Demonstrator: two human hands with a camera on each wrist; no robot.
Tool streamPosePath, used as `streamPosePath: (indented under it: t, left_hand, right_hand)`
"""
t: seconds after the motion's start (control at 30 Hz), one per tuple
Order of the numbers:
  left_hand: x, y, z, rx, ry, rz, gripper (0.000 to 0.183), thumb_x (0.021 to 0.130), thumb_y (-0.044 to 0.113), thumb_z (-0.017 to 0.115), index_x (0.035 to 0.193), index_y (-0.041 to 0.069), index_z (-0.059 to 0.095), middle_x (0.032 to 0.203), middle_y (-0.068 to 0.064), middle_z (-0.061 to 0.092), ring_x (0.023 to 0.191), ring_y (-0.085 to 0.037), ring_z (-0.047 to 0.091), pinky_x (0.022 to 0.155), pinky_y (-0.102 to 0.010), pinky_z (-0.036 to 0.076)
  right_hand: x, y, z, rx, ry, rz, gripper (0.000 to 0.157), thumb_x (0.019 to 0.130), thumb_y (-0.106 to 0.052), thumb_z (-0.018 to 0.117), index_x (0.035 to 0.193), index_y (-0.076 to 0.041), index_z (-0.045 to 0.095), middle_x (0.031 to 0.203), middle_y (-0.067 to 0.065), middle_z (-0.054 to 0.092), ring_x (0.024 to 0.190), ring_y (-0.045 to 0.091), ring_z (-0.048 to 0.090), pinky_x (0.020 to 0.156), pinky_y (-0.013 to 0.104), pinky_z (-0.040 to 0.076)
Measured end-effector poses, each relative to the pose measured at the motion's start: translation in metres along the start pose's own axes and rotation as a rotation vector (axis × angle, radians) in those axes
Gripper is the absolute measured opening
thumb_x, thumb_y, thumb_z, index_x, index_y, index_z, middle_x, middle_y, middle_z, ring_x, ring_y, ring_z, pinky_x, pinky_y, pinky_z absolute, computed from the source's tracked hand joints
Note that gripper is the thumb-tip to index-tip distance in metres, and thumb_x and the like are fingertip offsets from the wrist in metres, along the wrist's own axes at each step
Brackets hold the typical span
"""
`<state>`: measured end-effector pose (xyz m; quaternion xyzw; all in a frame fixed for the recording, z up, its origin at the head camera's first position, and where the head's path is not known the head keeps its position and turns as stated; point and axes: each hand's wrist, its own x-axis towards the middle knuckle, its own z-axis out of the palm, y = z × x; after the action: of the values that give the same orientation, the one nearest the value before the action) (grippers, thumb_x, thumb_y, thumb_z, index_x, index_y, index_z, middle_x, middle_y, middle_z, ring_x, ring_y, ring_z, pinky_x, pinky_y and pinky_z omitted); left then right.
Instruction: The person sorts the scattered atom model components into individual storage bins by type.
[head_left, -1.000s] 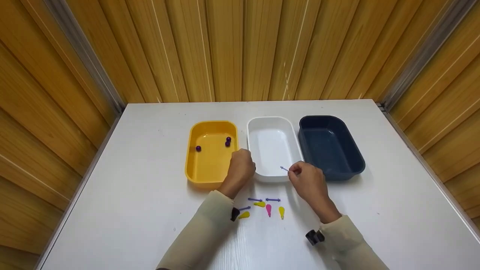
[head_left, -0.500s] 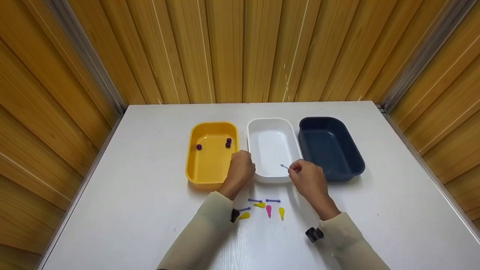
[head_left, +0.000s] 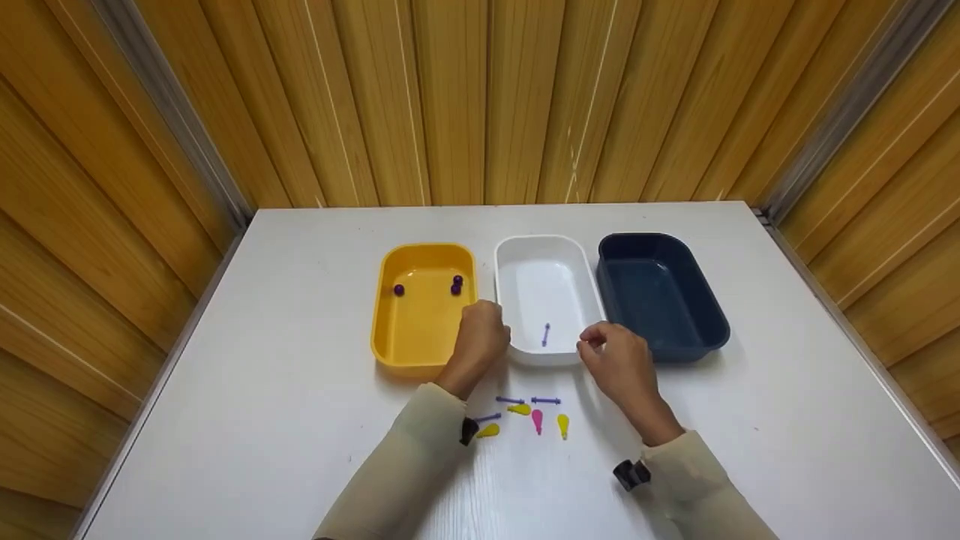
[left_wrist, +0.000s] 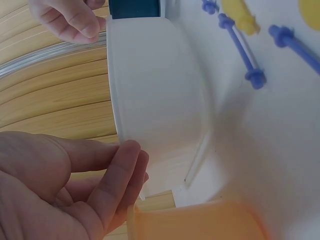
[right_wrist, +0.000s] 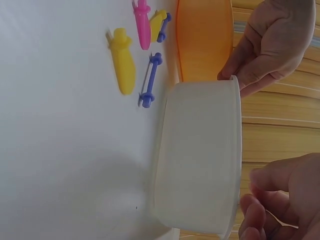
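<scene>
A purple stick (head_left: 546, 334) lies inside the white tub (head_left: 551, 238), near its front wall. My right hand (head_left: 600, 349) hovers at the tub's near right corner with fingers loosely curled and holds nothing. My left hand (head_left: 484, 330) sits at the near left corner, and its fingertips (left_wrist: 131, 150) touch the white rim (right_wrist: 235, 115). Behind my hands, on the table, lie purple sticks (head_left: 545, 400), yellow pieces (head_left: 519, 409) and one pink piece (head_left: 537, 420).
A yellow tub (head_left: 427, 246) left of the white one holds three purple balls (head_left: 456, 285). A dark blue tub (head_left: 645, 235) stands to the right. The white table (head_left: 300, 375) is hemmed in by wooden walls at the back and sides.
The purple stick left my right hand's pinch and now lies in the white tub. The right hand drew back slightly. The left hand stayed put.
</scene>
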<state>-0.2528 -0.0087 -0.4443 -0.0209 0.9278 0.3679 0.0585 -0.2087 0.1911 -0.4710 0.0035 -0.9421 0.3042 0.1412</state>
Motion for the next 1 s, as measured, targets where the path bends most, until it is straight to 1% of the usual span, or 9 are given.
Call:
streamPosePath:
  t: [0.1,0.17,0.4,0.6,0.77,0.87,1.0]
  left_hand:
    - [-0.001,0.000,0.000,0.000,0.014,0.024,0.021,0.097,0.003,0.060,0.113,-0.005,0.072,0.075,-0.009,0.061,0.068,-0.022,0.063,0.050,-0.021,0.042]
    - [-0.001,0.000,0.000,0.009,0.019,0.028,0.020,0.097,0.004,0.061,0.111,-0.004,0.072,0.073,-0.008,0.059,0.066,-0.021,0.061,0.049,-0.021,0.040]
    - [0.000,0.001,0.000,-0.002,-0.007,-0.019,0.023,0.099,0.006,0.060,0.117,-0.002,0.071,0.075,-0.007,0.062,0.068,-0.020,0.064,0.051,-0.021,0.042]
    - [0.000,-0.001,0.001,0.004,0.000,0.001,0.021,0.098,0.004,0.059,0.113,-0.003,0.072,0.075,-0.007,0.061,0.067,-0.020,0.061,0.051,-0.022,0.041]
    - [0.000,-0.001,0.001,0.012,-0.002,-0.015,0.022,0.098,0.005,0.060,0.116,-0.002,0.071,0.075,-0.007,0.060,0.067,-0.020,0.062,0.051,-0.022,0.041]
    - [0.000,-0.001,0.002,0.050,0.008,-0.005,0.021,0.099,0.007,0.061,0.115,-0.001,0.072,0.074,-0.007,0.060,0.066,-0.020,0.062,0.051,-0.023,0.041]
    - [0.000,-0.001,0.002,0.088,0.046,0.044,0.018,0.097,0.006,0.062,0.108,-0.003,0.074,0.077,-0.009,0.065,0.068,-0.021,0.061,0.054,-0.023,0.042]
  right_hand:
    - [-0.004,0.001,0.000,-0.001,-0.006,-0.009,0.005,0.087,-0.013,0.075,0.090,-0.008,0.074,0.083,0.008,0.071,0.078,0.024,0.064,0.072,0.041,0.050]
    - [-0.006,0.001,0.001,0.001,-0.012,-0.010,0.005,0.087,-0.012,0.075,0.090,-0.008,0.074,0.082,0.007,0.070,0.076,0.023,0.063,0.071,0.038,0.050]
    - [-0.016,0.004,0.004,0.021,-0.031,-0.012,0.004,0.086,-0.012,0.077,0.087,-0.009,0.073,0.076,0.003,0.071,0.071,0.018,0.060,0.066,0.032,0.047]
    - [-0.025,0.007,0.009,0.009,-0.053,-0.004,0.005,0.085,-0.013,0.078,0.086,-0.011,0.073,0.077,0.001,0.071,0.072,0.018,0.061,0.067,0.034,0.047]
    - [-0.032,0.007,0.012,0.004,-0.088,0.007,0.005,0.085,-0.014,0.078,0.086,-0.011,0.073,0.078,0.000,0.071,0.076,0.017,0.061,0.071,0.035,0.048]
    - [-0.035,0.007,0.015,0.003,-0.109,0.001,0.004,0.084,-0.012,0.077,0.085,-0.013,0.073,0.078,-0.001,0.070,0.075,0.016,0.061,0.070,0.034,0.048]
    - [-0.036,0.008,0.019,0.008,-0.161,-0.001,0.003,0.085,-0.011,0.075,0.086,-0.013,0.074,0.078,-0.002,0.071,0.077,0.015,0.063,0.073,0.035,0.050]
